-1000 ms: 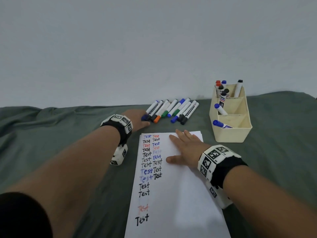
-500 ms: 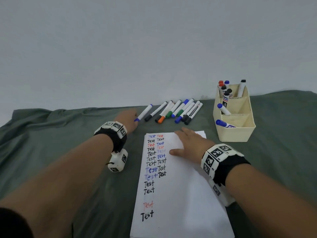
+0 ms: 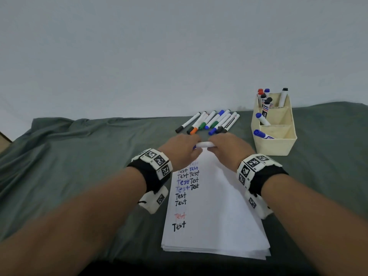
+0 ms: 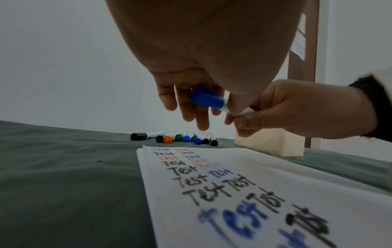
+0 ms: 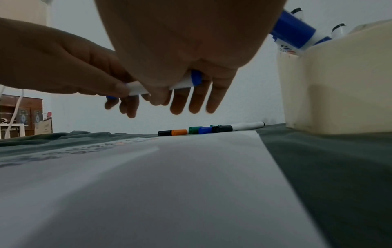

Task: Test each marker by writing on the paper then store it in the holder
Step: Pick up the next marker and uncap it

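- Head view: looks forward and down over the green-clothed table [image 3: 83,156].
- Wrist views: low, close, facing the far edge.
- Shared: white paper sheet [image 3: 219,206], row of loose markers [image 5: 212,130].

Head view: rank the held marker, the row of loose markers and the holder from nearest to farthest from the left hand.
1. Held marker: gripped by the left hand, shared with the right hand, above the paper's far end.
2. Row of loose markers: on the cloth just beyond the hands.
3. Holder: far right.

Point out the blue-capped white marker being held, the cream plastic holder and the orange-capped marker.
Blue-capped white marker [image 4: 208,98], left wrist view, on its cap.
Cream plastic holder [image 3: 273,146], head view, front wall.
Orange-capped marker [image 3: 193,131], head view, on its cap.
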